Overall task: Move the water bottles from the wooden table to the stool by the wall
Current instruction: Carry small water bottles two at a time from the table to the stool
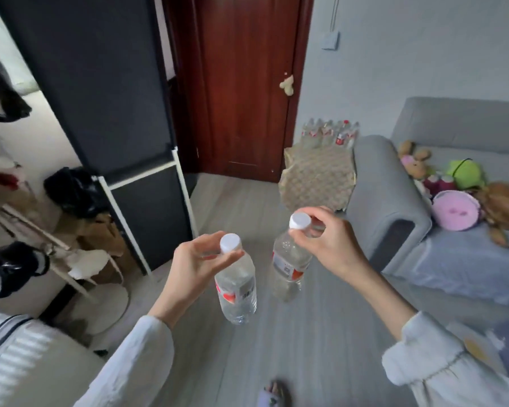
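I carry two clear water bottles with white caps and red labels above the grey floor. My left hand (pixel 196 262) pinches the neck of the left bottle (pixel 237 284), which hangs down. My right hand (pixel 326 239) grips the neck of the right bottle (pixel 290 264), tilted slightly. Ahead, by the wall beside the door, a stool covered with a patterned cloth (pixel 316 177) bears several more bottles (pixel 331 135) at its back. The wooden table is not in view.
A dark red door (pixel 244 83) stands ahead. A grey sofa (pixel 388 207) with plush toys (pixel 456 201) fills the right. A dark fabric wardrobe (pixel 109 98) and a cluttered rack (pixel 56 236) are at the left. A white suitcase (pixel 15 356) sits bottom left.
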Action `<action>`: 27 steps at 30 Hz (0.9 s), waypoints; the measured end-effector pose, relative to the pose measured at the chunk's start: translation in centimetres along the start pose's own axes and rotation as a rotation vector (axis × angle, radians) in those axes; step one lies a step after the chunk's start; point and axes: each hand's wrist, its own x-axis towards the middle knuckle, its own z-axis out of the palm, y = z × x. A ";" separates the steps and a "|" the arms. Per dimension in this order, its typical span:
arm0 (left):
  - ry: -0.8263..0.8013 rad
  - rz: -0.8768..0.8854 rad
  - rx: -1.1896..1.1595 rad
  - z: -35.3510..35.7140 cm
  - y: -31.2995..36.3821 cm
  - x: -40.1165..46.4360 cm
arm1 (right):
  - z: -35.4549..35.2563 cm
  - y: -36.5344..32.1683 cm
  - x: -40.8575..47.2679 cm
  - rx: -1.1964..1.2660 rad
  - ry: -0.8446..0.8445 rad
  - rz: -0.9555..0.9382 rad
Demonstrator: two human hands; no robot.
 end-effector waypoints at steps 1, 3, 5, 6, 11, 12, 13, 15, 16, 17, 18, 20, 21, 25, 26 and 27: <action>-0.020 0.002 -0.006 0.8 -0.4 2.5 | -0.3 1.1 1.8 -0.020 0.017 0.007; -0.062 0.004 -0.006 2.6 -1.2 7.3 | -0.8 3.5 5.4 -0.018 0.025 0.043; -0.096 -0.002 -0.010 4.6 -1.9 12.4 | -1.4 6.2 9.3 0.027 0.037 0.082; -0.112 -0.003 -0.005 5.6 -2.2 15.1 | -1.8 7.5 11.5 0.048 0.038 0.097; -0.174 0.003 0.022 10.9 -2.8 29.0 | -4.2 13.5 23.2 0.057 0.013 0.113; -0.177 0.006 0.021 11.8 -3.0 31.6 | -4.7 14.6 25.5 0.020 0.017 0.096; -0.179 0.007 0.021 12.7 -3.2 34.1 | -5.2 15.7 27.7 -0.022 0.022 0.083; -0.167 -0.010 0.018 14.3 -3.6 38.7 | -6.0 18.0 31.7 -0.070 0.026 0.088; -0.160 -0.015 0.011 15.1 -3.8 41.0 | -6.4 19.2 33.6 -0.077 0.030 0.096; -0.159 -0.014 0.004 15.9 -4.1 43.3 | -6.9 20.5 35.5 -0.081 0.035 0.108; -0.165 -0.009 0.001 16.7 -4.4 45.6 | -7.4 22.0 37.4 -0.085 0.039 0.125; -0.196 0.007 0.004 18.4 -4.8 50.1 | -8.2 24.9 41.3 -0.085 0.040 0.161; -0.212 0.018 0.006 19.4 -5.1 52.5 | -8.5 26.4 43.4 -0.088 0.041 0.176; -0.255 0.019 0.003 23.7 -7.6 62.7 | -9.3 32.9 52.0 -0.161 0.061 0.214; -0.262 0.016 -0.003 24.9 -8.3 65.4 | -9.5 34.5 54.4 -0.177 0.067 0.218; -0.274 0.014 -0.005 26.1 -8.9 68.3 | -9.7 36.0 56.9 -0.188 0.070 0.223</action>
